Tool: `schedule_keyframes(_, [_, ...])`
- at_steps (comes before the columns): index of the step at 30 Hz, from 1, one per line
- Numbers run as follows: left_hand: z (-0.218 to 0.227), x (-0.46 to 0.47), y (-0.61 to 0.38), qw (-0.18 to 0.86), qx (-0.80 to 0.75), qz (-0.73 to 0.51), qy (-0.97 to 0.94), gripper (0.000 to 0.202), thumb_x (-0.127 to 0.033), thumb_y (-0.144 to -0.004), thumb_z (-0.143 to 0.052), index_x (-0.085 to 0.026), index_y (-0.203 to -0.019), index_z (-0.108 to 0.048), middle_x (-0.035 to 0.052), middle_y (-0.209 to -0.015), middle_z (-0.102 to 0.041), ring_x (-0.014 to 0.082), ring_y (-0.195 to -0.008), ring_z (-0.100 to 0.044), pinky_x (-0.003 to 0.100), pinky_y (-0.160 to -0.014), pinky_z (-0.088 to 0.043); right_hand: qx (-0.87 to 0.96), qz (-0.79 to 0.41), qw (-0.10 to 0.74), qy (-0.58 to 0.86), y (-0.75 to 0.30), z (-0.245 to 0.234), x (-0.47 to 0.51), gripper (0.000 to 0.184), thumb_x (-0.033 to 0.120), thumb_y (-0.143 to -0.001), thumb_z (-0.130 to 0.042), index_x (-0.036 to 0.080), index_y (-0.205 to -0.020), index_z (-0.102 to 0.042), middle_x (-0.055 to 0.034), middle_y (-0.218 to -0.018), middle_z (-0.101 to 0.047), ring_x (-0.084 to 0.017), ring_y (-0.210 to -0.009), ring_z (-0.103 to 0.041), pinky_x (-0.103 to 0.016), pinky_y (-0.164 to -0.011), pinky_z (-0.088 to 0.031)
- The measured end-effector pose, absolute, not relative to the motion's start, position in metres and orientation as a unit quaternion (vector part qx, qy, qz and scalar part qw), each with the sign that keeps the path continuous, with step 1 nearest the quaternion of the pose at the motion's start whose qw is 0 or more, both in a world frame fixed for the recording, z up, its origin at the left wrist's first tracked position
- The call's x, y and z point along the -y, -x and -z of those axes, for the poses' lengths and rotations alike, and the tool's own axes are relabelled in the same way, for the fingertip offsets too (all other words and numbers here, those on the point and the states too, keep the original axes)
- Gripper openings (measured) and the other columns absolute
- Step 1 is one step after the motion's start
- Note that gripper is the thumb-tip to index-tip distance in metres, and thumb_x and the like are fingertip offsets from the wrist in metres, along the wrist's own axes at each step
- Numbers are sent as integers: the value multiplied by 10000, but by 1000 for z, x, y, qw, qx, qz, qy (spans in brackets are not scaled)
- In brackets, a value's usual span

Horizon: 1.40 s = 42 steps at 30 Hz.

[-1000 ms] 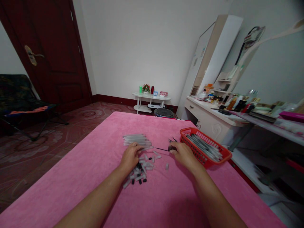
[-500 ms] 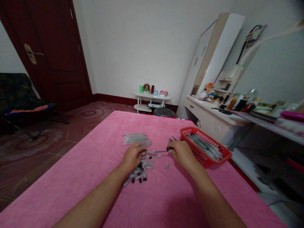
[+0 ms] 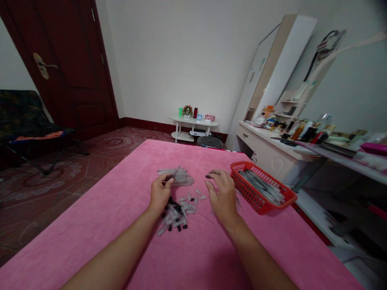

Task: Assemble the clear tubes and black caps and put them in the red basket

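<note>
My left hand [image 3: 159, 193] is pinched at the near end of a stack of grey plastic tubes [image 3: 178, 177] on the pink tablecloth [image 3: 196, 249], its fingertips closed on one tube that tilts up from the stack. Just behind that hand lies a loose heap of small grey and black caps [image 3: 178, 211]. My right hand [image 3: 222, 195] hovers palm down with fingers spread, holding nothing, between the caps and a red plastic basket [image 3: 282, 201]. The basket holds several long grey pens [image 3: 260, 187]. A few thin dark pieces [image 3: 238, 200] peek out at the right hand's edge.
A white dressing table [image 3: 266, 149] crowded with bottles stands to the right of the table, with a tall mirror above it. A small white stand [image 3: 193, 123] sits at the far wall. A dark red door [image 3: 69, 68] and a folding chair [image 3: 27, 129] are at the left.
My right hand let go of the thin dark rod it held and opened flat, shifting slightly left. My left hand moved forward from the caps to the tube stack.
</note>
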<state>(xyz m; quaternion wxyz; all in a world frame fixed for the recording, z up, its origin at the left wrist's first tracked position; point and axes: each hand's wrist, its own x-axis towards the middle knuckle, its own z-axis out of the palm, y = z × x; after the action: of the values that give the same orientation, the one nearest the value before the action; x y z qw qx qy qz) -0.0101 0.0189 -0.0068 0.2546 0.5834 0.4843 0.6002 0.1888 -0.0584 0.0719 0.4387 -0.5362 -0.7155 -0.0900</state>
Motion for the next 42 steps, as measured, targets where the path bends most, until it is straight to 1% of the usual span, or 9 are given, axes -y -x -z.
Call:
schedule_keyframes(5, [4, -21, 11, 309, -464, -635, -535, 244, -273, -760, -534, -120, -908, -654, 72, -881, -694, 194, -839, -636, 328, -789, -496, 785, 8, 320, 530, -177, -45, 53, 128, 134, -808, -548, 209, -865, -635, -47, -922, -617, -212, -912, -525, -349, -833, -374])
schedule_keyframes(12, [8, -20, 6, 326, -457, -612, -557, 242, -254, -746, -556, -125, -920, -665, 70, -878, -695, 194, -836, -635, 325, -794, -489, 803, -33, 244, 543, -166, -22, 50, 291, 134, -787, -588, 199, -1071, -589, -53, -989, -641, -200, -946, -528, -322, -845, -361])
schedule_keyframes(17, [9, -19, 5, 319, -460, -606, -565, 239, -260, -740, -570, -132, -910, -679, 64, -860, -699, 195, -804, -634, 319, -765, -490, 806, -27, 222, 549, -170, -16, 43, 124, 155, -798, -599, 203, -908, -629, -31, -902, -647, -186, -909, -524, -293, -811, -341])
schedule_keyframes(22, [8, -18, 3, 302, -463, -601, -577, 227, -254, -738, -580, -137, -904, -682, 64, -874, -698, 195, -811, -630, 323, -774, -486, 809, -7, 200, 552, -172, -17, 44, 110, 137, -783, -596, 203, -861, -638, -38, -876, -638, -197, -898, -503, -295, -791, -325])
schedule_keyframes(28, [7, -15, 2, 284, -455, -576, -617, 203, -232, -749, -571, -149, -894, -687, 60, -879, -700, 197, -820, -633, 326, -760, -484, 801, -10, 233, 552, -176, -17, 46, 281, 65, -789, -519, 210, -1000, -634, -49, -913, -617, -188, -904, -499, -288, -804, -337])
schedule_keyframes(31, [7, -14, 2, 268, -441, -565, -644, 197, -211, -751, -561, -158, -892, -689, 53, -874, -701, 192, -822, -630, 311, -736, -484, 786, -13, 257, 562, -182, -16, 44, 247, 53, -789, -505, 206, -907, -658, -51, -879, -609, -184, -891, -511, -277, -783, -351])
schedule_keyframes(35, [9, -14, 1, 252, -430, -554, -666, 198, -187, -755, -558, -165, -903, -689, 54, -915, -698, 191, -861, -629, 305, -746, -489, 756, -35, 313, 574, -192, -18, 41, 151, 86, -764, -559, 197, -805, -654, -42, -829, -617, -176, -841, -538, -267, -743, -372])
schedule_keyframes(39, [10, -12, 0, 244, -420, -534, -693, 203, -166, -762, -550, -168, -910, -690, 59, -922, -696, 195, -877, -626, 322, -788, -487, 713, -98, 385, 578, -199, -24, 36, 81, 155, -753, -584, 189, -776, -653, -30, -766, -631, -164, -733, -561, -259, -668, -399])
schedule_keyframes(42, [8, -10, 0, 233, -405, -516, -718, 214, -155, -773, -540, -177, -921, -692, 59, -922, -692, 196, -888, -620, 331, -816, -476, 675, -172, 447, 561, -200, -32, 33, 113, 160, -739, -563, 173, -802, -656, -29, -752, -653, -156, -693, -585, -256, -658, -432])
